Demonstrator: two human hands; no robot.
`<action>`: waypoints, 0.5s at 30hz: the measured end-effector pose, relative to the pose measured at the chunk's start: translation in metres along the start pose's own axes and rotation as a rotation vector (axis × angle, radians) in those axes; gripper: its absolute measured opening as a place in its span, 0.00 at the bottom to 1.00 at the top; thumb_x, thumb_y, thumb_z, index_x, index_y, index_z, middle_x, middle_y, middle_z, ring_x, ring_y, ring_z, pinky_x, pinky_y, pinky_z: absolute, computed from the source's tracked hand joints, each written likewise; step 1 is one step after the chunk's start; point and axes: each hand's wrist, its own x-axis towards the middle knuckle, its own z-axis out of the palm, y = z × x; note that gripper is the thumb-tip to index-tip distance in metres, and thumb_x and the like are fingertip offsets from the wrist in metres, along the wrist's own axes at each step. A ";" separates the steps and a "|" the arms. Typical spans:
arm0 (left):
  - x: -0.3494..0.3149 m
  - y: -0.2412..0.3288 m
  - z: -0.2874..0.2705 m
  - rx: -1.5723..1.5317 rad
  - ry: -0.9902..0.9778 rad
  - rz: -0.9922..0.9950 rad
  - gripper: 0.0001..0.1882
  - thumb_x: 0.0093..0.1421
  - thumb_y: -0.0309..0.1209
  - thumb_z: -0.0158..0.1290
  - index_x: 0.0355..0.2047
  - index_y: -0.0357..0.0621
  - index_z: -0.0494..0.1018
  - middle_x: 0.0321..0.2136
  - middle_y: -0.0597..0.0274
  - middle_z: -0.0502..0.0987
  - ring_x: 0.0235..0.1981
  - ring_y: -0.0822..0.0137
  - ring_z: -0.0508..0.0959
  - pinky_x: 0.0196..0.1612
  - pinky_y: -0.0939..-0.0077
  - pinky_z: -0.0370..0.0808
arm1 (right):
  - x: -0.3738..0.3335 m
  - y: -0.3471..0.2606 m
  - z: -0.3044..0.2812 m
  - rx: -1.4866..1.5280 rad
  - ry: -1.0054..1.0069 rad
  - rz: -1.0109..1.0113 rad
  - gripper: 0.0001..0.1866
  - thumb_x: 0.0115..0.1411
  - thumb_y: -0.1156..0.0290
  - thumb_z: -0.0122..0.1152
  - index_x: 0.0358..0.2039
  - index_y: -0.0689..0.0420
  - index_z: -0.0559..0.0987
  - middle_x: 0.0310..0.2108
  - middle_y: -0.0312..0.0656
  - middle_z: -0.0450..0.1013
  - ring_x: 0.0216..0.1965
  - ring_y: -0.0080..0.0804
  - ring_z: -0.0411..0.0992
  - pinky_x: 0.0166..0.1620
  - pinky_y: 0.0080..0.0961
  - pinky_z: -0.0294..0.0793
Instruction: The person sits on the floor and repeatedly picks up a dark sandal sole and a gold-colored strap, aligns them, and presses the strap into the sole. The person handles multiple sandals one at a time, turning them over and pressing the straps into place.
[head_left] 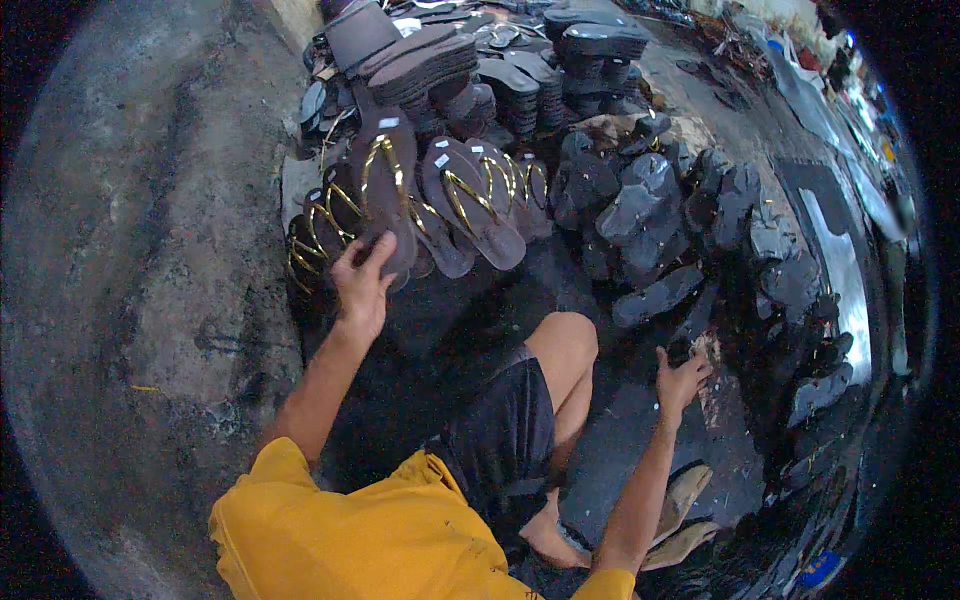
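My left hand (360,283) grips the heel end of a brown flip-flop with gold straps (385,185), which leans against a row of like sandals (470,195) on the floor. My right hand (682,378) reaches down to the right, fingers spread, touching a dark sole piece (680,350) at the edge of a heap of black soles (650,210). I sit on the floor in a yellow shirt and dark shorts, one bare knee (565,340) raised between my arms.
Stacks of brown and black soles (520,70) stand at the back. A rough concrete wall or floor (130,260) fills the left side. More black pieces (810,330) line the right. A pale sandal (685,520) lies by my foot.
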 end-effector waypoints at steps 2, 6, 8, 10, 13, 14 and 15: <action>0.028 0.000 -0.018 -0.082 0.098 -0.022 0.19 0.65 0.31 0.69 0.54 0.41 0.79 0.48 0.60 0.83 0.48 0.62 0.84 0.53 0.61 0.82 | -0.004 0.017 0.021 -0.117 0.094 -0.133 0.42 0.63 0.52 0.76 0.68 0.60 0.68 0.62 0.57 0.72 0.63 0.66 0.66 0.65 0.54 0.67; 0.021 -0.020 -0.050 -0.258 -0.021 -0.170 0.17 0.70 0.33 0.64 0.54 0.39 0.76 0.49 0.54 0.82 0.54 0.58 0.82 0.62 0.57 0.81 | -0.015 0.042 -0.023 0.242 -0.003 0.125 0.24 0.74 0.60 0.61 0.65 0.57 0.74 0.58 0.59 0.76 0.54 0.67 0.76 0.53 0.52 0.78; -0.028 -0.057 -0.059 -0.402 -0.155 -0.307 0.14 0.75 0.38 0.55 0.52 0.41 0.76 0.47 0.52 0.82 0.53 0.55 0.83 0.63 0.54 0.81 | -0.043 0.068 -0.038 0.398 0.317 0.151 0.19 0.77 0.63 0.56 0.61 0.61 0.76 0.53 0.54 0.80 0.48 0.50 0.81 0.46 0.42 0.81; -0.101 -0.063 -0.016 -0.130 -0.348 -0.371 0.17 0.71 0.32 0.57 0.57 0.39 0.75 0.51 0.49 0.82 0.54 0.54 0.83 0.61 0.55 0.81 | -0.088 0.047 -0.084 0.858 0.327 0.377 0.19 0.78 0.63 0.55 0.59 0.64 0.76 0.51 0.49 0.79 0.46 0.39 0.80 0.48 0.36 0.82; -0.159 -0.084 0.065 0.208 -0.755 -0.248 0.37 0.63 0.20 0.62 0.71 0.35 0.62 0.66 0.50 0.72 0.67 0.58 0.74 0.68 0.60 0.73 | -0.177 -0.002 -0.140 1.495 0.165 0.499 0.16 0.77 0.66 0.56 0.57 0.65 0.76 0.49 0.50 0.80 0.45 0.35 0.80 0.52 0.33 0.82; -0.178 -0.085 0.091 0.159 -0.862 -0.182 0.42 0.62 0.20 0.62 0.75 0.39 0.57 0.68 0.52 0.69 0.70 0.59 0.69 0.72 0.64 0.68 | -0.209 -0.003 -0.138 1.314 0.148 0.551 0.16 0.76 0.67 0.58 0.56 0.64 0.76 0.47 0.48 0.80 0.45 0.35 0.80 0.53 0.33 0.82; -0.198 -0.103 0.109 -0.015 -0.877 -0.007 0.42 0.62 0.19 0.60 0.75 0.43 0.57 0.66 0.56 0.69 0.70 0.62 0.69 0.72 0.67 0.66 | -0.227 -0.017 -0.143 1.357 0.101 0.607 0.17 0.75 0.67 0.59 0.58 0.63 0.74 0.48 0.49 0.80 0.46 0.39 0.80 0.53 0.34 0.83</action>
